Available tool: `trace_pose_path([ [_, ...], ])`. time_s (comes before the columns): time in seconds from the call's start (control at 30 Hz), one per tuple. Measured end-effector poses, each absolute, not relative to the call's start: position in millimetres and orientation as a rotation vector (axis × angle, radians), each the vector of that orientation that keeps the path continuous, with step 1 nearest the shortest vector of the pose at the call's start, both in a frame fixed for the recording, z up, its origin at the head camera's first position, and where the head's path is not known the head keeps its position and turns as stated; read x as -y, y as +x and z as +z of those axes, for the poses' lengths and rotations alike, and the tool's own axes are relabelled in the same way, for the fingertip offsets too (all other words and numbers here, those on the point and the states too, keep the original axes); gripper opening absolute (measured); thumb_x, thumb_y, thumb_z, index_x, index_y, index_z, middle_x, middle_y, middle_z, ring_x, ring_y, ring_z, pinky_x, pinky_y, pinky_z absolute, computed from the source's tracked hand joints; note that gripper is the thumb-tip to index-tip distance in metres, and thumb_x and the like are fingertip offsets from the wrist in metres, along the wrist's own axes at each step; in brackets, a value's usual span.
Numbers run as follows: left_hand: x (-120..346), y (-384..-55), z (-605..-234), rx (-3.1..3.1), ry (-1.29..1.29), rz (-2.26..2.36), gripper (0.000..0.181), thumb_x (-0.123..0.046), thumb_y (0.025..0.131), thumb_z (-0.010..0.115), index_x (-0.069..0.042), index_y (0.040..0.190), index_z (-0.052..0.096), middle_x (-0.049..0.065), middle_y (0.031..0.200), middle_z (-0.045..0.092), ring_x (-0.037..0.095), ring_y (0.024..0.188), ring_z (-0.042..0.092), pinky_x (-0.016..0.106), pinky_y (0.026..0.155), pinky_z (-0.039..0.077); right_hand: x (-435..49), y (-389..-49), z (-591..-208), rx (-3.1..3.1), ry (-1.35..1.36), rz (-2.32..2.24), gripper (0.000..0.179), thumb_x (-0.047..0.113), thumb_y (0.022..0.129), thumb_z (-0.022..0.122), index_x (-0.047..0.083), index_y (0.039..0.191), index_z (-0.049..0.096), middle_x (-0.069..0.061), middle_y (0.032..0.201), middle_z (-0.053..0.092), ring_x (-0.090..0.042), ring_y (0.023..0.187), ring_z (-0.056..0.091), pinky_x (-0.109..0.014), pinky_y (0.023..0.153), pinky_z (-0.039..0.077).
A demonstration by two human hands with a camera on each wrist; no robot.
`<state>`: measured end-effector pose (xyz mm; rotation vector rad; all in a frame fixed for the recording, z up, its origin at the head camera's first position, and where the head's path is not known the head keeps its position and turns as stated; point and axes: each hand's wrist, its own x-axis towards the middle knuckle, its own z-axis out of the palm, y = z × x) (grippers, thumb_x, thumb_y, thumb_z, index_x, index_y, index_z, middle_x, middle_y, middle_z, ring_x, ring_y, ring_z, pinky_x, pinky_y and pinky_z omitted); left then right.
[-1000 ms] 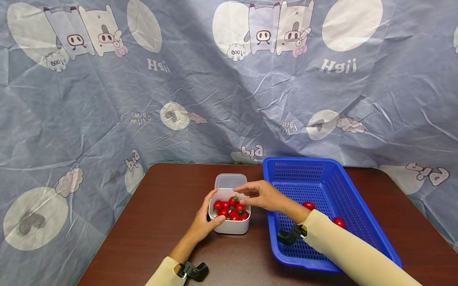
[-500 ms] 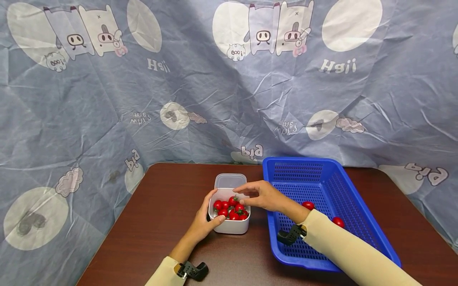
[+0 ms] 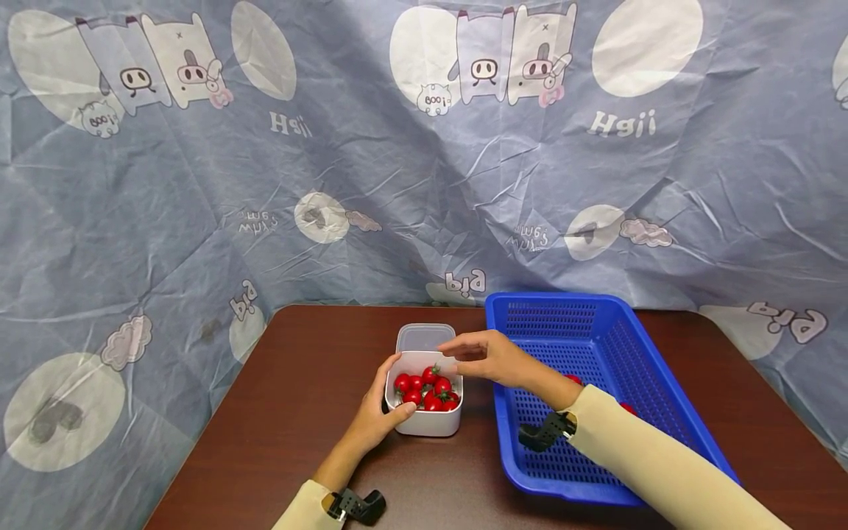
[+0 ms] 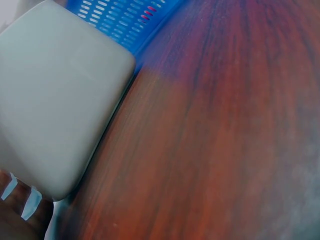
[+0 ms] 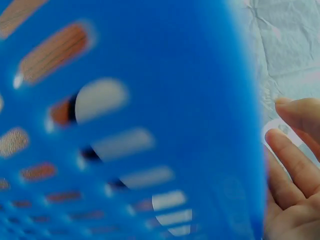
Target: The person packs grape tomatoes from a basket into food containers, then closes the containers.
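Note:
My left hand [image 3: 372, 416] grips the left side of a white square container [image 3: 429, 424], its thumb over the near rim and its fingers along the far left corner. Several cherry tomatoes [image 3: 430, 376], some with green stems, lie inside. The container's pale side [image 4: 65, 100] fills the upper left of the left wrist view, with fingertips [image 4: 24, 207] at its lower edge. Over the container's right rim hovers my right hand [image 3: 493, 361], fingers extended and thumb apart, with nothing between them. The right wrist view shows that hand's relaxed fingers [image 5: 295, 160] beyond a blue basket wall.
A translucent lid [image 3: 422, 337] lies just behind the container. The blue slotted basket [image 3: 536, 482] stands on the right under my right forearm, with tomatoes [image 3: 573, 379] partly hidden by the sleeve. A patterned cloth [image 3: 371, 162] hangs behind the brown table [image 3: 318, 353].
My right hand has lifted slightly and moved a little right, with its thumb drawn away from the tomatoes. My left hand and the container stay in place.

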<state>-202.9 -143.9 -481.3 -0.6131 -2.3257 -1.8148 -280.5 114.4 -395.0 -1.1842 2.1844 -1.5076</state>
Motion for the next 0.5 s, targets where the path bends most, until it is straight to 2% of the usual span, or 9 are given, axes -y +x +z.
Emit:
trace_pose_path([
  [0.1,145.1,-208.9,-494.6,2.321,-0.587,-1.807,0.081,-0.02,0.084,0.069,-0.018,0.152,0.025,0.015,0.148,0.037,0.034,0.13,0.041,0.059,0.102,0.032,-122.4,-282.4,-391.9,-2.193,-1.158,-1.519,0.036,0.008,0.087,0.071,-0.001,0.122,0.064,-0.019,0.116,0.066,-0.038,0.11,0.061,-0.031,0.088,0.051],
  [0.27,148.2,-217.5,-511.4,2.325,-0.592,-1.774,0.081,-0.027,0.084,0.07,-0.029,0.151,0.025,0.007,0.148,0.038,0.027,0.131,0.041,0.057,0.103,0.033,-137.3,-285.7,-385.2,-2.228,-1.131,-1.516,0.033,0.011,0.088,0.07,0.007,0.121,0.066,-0.01,0.114,0.068,-0.028,0.106,0.064,-0.031,0.086,0.052],
  [0.37,148.7,-218.6,-513.2,2.317,-0.611,-1.774,0.081,-0.028,0.084,0.07,-0.029,0.151,0.025,0.008,0.148,0.038,0.027,0.131,0.041,0.056,0.104,0.033,-146.8,-285.2,-380.8,-2.258,-1.101,-1.517,0.033,0.012,0.088,0.071,0.008,0.12,0.067,-0.009,0.113,0.069,-0.029,0.103,0.065,-0.031,0.085,0.052],
  [0.5,148.0,-217.5,-511.7,2.321,-0.618,-1.749,0.082,-0.023,0.084,0.07,-0.024,0.152,0.025,0.013,0.148,0.038,0.031,0.13,0.042,0.056,0.103,0.034,-157.9,-283.0,-377.7,-2.317,-1.066,-1.518,0.033,0.014,0.087,0.072,0.008,0.119,0.067,-0.007,0.115,0.068,-0.03,0.103,0.065,-0.03,0.085,0.052],
])
